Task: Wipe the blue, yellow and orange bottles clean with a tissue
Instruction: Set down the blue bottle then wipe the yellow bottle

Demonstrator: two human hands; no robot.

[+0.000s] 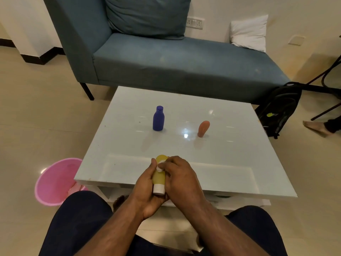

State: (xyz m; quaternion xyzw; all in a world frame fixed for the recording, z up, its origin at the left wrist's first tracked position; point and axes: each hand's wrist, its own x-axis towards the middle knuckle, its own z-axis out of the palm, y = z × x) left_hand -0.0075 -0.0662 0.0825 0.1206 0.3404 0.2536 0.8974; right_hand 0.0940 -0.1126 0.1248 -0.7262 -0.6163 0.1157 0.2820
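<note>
My left hand (145, 189) grips the yellow bottle (159, 177) over the near edge of the white table (230, 154), its white cap pointing toward me. My right hand (180, 175) presses a small white tissue (159, 166) against the bottle's upper side, fingers curled round it. The blue bottle (158, 118) stands upright at the table's middle left. The orange bottle (203, 128) stands to its right, apart from it. Most of the tissue is hidden under my fingers.
A pink bucket (55, 180) sits on the floor left of the table. A blue sofa (166, 58) stands behind the table. A black backpack (280, 109) leans at the right, with another person's foot (313, 126) beyond it.
</note>
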